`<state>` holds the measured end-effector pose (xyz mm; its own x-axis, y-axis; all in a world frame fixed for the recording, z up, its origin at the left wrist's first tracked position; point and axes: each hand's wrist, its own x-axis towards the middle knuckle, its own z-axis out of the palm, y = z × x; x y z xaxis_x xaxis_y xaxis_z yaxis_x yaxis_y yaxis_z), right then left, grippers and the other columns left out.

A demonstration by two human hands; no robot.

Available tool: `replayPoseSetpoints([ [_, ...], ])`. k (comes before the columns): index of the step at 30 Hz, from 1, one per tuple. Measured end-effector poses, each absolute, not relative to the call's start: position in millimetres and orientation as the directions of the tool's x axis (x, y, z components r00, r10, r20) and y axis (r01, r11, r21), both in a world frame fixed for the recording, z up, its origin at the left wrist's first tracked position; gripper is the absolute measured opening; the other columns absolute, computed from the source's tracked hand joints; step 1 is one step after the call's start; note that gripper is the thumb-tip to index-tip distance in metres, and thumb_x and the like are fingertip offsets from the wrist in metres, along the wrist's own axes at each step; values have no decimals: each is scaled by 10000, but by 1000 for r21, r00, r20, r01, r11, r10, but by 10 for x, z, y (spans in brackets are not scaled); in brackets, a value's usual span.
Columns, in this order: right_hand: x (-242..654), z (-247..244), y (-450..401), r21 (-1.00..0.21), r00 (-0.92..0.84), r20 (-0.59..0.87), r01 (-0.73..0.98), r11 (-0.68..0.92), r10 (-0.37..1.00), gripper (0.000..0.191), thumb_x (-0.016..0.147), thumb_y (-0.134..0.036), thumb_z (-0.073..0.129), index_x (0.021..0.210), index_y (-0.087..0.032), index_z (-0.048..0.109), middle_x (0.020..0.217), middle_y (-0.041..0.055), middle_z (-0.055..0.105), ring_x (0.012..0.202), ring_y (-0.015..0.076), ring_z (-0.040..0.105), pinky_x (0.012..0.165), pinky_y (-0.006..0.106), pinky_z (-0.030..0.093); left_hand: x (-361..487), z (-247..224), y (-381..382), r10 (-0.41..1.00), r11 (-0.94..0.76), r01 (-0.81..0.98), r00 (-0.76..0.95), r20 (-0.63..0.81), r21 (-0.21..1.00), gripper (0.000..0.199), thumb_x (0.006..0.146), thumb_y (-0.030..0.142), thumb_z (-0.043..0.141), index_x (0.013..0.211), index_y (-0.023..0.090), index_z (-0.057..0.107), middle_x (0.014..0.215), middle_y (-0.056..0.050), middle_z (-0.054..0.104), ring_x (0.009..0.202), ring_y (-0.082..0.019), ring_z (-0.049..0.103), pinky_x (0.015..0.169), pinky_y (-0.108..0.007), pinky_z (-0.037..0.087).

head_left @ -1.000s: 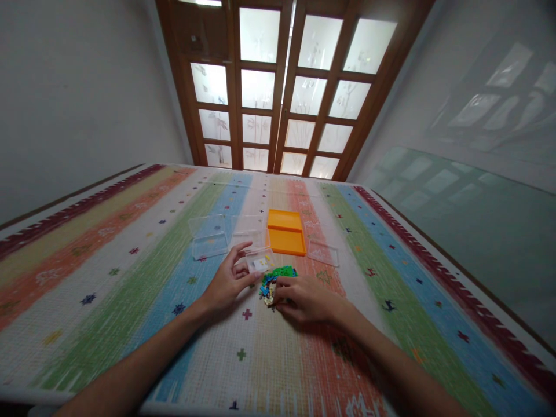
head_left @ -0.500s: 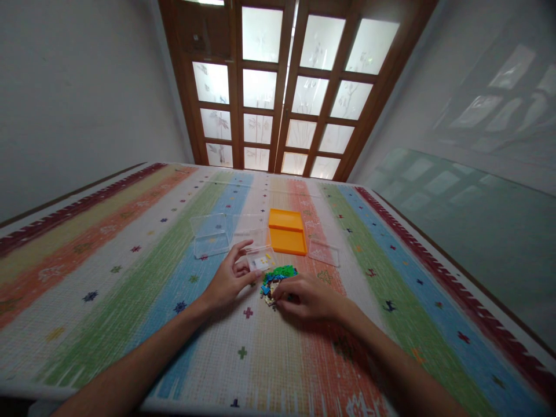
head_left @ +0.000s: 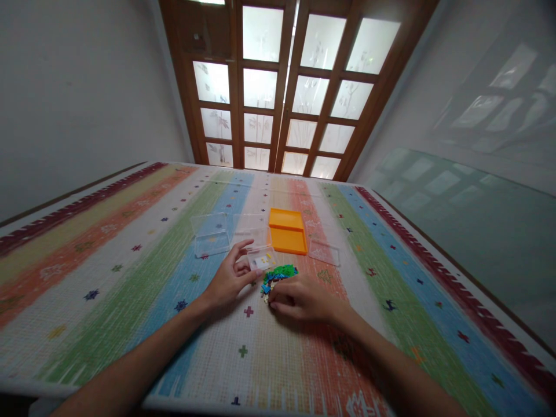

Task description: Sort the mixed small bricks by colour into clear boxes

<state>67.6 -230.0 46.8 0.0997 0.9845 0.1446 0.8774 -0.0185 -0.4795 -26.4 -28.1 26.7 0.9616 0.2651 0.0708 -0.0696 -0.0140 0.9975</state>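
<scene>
A small heap of tiny green, blue and cream pieces [head_left: 281,273] lies on the striped cloth near the middle. My right hand [head_left: 299,298] is at its near right edge, fingers bent and pressed together at the cream pieces; whatever is between the fingertips is too small to make out. To the left, my left hand [head_left: 230,278] has its thumb and fingers around the left side of a small clear box [head_left: 262,259]. Several yellow and whitish pieces lie inside that box.
An orange open case [head_left: 289,240] lies behind the heap. A clear open case [head_left: 212,244] is at the left, another clear one behind my left hand, and a clear tray [head_left: 324,252] at the right. Glazed doors stand beyond the table.
My right hand has shifted slightly left and toward the near edge of the heap, covering more of the cream pieces. My left hand has hardly moved.
</scene>
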Motion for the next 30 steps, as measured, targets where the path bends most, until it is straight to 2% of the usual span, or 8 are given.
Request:
replayPoseSetpoints([
  [10, 818, 414, -2385, -472, 133, 161, 880, -43, 978, 134, 891, -145, 585, 896, -174, 716, 791, 38, 722, 679, 139, 613, 652, 244, 429, -266, 255, -276, 264, -29, -66, 962, 71, 997, 736, 749, 300, 788, 1392, 264, 432, 1289, -86, 460, 682, -35, 547, 705, -267, 501],
  [14, 784, 412, -2355, -501, 111, 200, 865, 4, 974, 157, 907, -132, 569, 941, -175, 716, 858, 47, 735, 732, 136, 633, 699, 245, 448, -267, 244, -266, 270, -42, -69, 960, 78, 997, 728, 754, 304, 786, 1392, 265, 437, 1288, -93, 473, 691, -46, 558, 717, -281, 511],
  [21, 750, 308, -2275, -484, 65, 219, 874, 51, 973, 179, 836, -57, 586, 904, -165, 712, 824, 41, 728, 697, 132, 627, 665, 240, 443, -260, 238, -263, 267, -47, -66, 961, 76, 997, 742, 753, 315, 786, 1400, 259, 425, 1301, -94, 455, 703, -44, 560, 742, -283, 507],
  [30, 769, 315, -2316, -517, 107, 183, 856, 3, 977, 227, 802, -18, 597, 890, -183, 725, 852, 34, 748, 744, 134, 657, 691, 239, 464, -247, 230, -260, 261, -38, -67, 963, 75, 997, 737, 750, 300, 782, 1393, 262, 424, 1315, -102, 453, 690, -44, 559, 710, -276, 505],
])
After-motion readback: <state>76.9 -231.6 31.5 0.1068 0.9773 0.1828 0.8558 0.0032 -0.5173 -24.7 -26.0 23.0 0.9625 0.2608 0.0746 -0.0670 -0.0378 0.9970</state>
